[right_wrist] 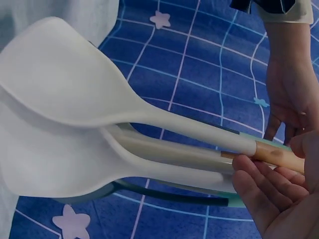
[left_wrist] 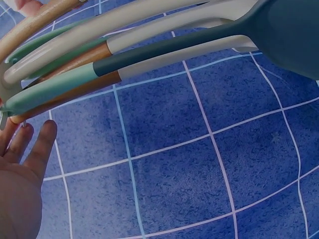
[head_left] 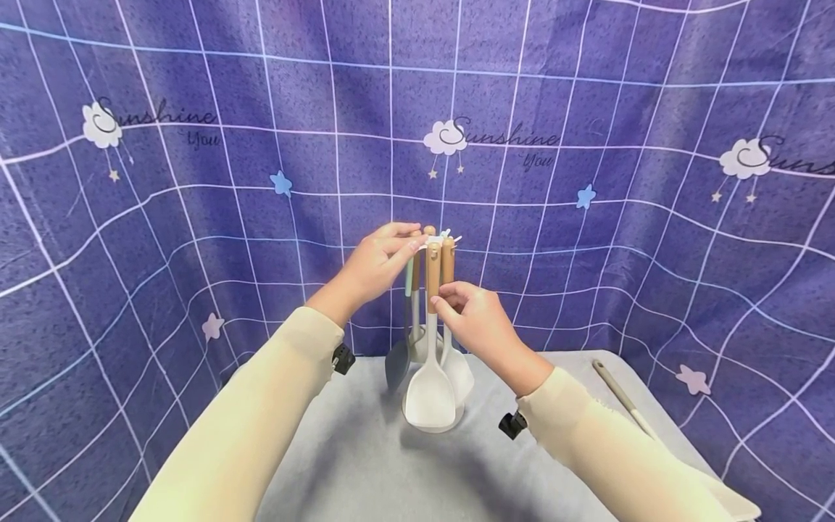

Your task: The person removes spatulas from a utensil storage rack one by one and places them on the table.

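Observation:
Kitchen utensils hang in a ring on a stand with a white hooked top (head_left: 446, 236). At the front is a white turner (head_left: 431, 395) with a wooden handle; my right hand (head_left: 479, 315) pinches that handle between thumb and fingers. My left hand (head_left: 378, 264) is at the stand's top left, its thumb reaching the hooks; in the left wrist view its visible fingers (left_wrist: 42, 147) are fairly straight. A dark-bladed utensil (head_left: 397, 365) with a mint handle hangs at the left. Another white-headed utensil (head_left: 462, 375) hangs behind the turner. The stand's base is mostly hidden.
The stand is on a table with a grey cloth (head_left: 352, 449). A utensil with a beige handle (head_left: 616, 388) lies at the table's right, partly under my right sleeve. A purple grid-patterned curtain (head_left: 339, 94) surrounds the back and sides.

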Tool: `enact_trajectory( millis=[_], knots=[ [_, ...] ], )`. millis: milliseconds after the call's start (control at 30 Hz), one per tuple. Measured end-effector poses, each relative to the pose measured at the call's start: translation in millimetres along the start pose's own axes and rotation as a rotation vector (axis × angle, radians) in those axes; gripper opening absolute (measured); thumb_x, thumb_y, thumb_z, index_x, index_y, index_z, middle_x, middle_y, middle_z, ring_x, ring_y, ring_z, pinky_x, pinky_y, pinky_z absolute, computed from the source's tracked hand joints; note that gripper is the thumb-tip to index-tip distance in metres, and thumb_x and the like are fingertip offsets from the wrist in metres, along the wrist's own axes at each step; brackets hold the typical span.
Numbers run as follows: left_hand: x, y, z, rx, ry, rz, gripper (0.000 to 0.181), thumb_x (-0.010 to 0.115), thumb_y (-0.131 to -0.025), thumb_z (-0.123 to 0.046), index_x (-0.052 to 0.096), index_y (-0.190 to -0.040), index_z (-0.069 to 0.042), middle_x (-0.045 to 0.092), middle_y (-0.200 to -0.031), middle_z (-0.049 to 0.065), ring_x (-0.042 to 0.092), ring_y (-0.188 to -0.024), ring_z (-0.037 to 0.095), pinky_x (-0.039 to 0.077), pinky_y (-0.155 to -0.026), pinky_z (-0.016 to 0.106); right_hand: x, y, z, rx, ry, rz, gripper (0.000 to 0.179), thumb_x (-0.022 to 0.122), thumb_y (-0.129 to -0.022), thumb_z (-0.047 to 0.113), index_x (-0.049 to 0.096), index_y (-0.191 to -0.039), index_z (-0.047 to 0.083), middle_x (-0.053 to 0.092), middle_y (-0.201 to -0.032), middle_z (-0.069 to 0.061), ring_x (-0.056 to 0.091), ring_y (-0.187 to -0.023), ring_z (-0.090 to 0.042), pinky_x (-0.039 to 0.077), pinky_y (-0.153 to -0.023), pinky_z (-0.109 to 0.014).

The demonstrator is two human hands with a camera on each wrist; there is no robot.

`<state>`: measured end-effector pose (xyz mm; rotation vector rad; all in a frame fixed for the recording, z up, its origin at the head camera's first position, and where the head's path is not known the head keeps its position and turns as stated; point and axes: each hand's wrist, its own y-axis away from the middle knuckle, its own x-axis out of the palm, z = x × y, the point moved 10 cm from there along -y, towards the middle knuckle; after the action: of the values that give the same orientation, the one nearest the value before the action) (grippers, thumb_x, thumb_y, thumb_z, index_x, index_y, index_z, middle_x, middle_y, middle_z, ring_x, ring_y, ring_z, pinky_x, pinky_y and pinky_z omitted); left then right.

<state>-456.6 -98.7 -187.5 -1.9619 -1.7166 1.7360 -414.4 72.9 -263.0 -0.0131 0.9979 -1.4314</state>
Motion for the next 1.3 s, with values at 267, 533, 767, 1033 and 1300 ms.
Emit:
enact_trajectory(
  millis=[267,533,767,1033,1300],
  knots=[
    [0.3,-0.3,-1.3,0.006,-0.007,-0.003,0.043,0.051,-0.121,-0.038,0.077,-0.148,-0.017,0.063,-0.167,0.005,0.056,-0.158,0.031,0.046,-0.132,0.056,10,4.3,-6,0.008,0.003,-0.006,0.042,0.077,-0.109,0.032,0.079,-0.137,0.001,0.089,-0.110,-0.008,0.086,-0.100,-0.024,0.071,-0.088,-0.045],
    [-0.7,0.3,-2.5,0.004,-0.009,-0.012,0.042,0.052,-0.121,-0.038,0.077,-0.147,-0.017,0.063,-0.167,0.006,0.056,-0.158,0.032,0.045,-0.132,0.056,18,2.7,-4,-0.019,0.051,-0.012,0.035,0.082,-0.106,0.027,0.081,-0.129,0.001,0.089,-0.111,-0.012,0.088,-0.100,-0.027,0.071,-0.088,-0.046],
    [-0.1,0.0,-1.7,0.003,-0.008,-0.010,0.042,0.052,-0.121,-0.038,0.077,-0.147,-0.017,0.063,-0.167,0.005,0.056,-0.158,0.033,0.045,-0.132,0.057,17,0.6,-6,-0.037,0.086,-0.031,0.030,0.084,-0.105,0.026,0.083,-0.124,0.002,0.089,-0.111,-0.011,0.087,-0.097,-0.026,0.071,-0.085,-0.045],
    [-0.3,-1.0,-0.8,0.009,-0.011,-0.024,0.042,0.052,-0.121,-0.038,0.079,-0.145,-0.016,0.064,-0.166,0.006,0.057,-0.157,0.031,0.046,-0.132,0.054,17,-0.2,-5,-0.060,0.088,-0.041,0.032,0.083,-0.106,0.025,0.082,-0.127,0.000,0.089,-0.109,-0.012,0.088,-0.098,-0.028,0.072,-0.088,-0.047],
    [0.6,0.2,-1.5,0.009,-0.005,-0.021,0.041,0.053,-0.121,-0.036,0.079,-0.145,-0.016,0.064,-0.166,0.007,0.057,-0.157,0.032,0.046,-0.132,0.055,14,-1.9,-2,-0.085,0.091,-0.054,0.034,0.082,-0.106,0.025,0.082,-0.128,-0.001,0.089,-0.106,-0.012,0.088,-0.096,-0.028,0.071,-0.088,-0.046]
  ],
)
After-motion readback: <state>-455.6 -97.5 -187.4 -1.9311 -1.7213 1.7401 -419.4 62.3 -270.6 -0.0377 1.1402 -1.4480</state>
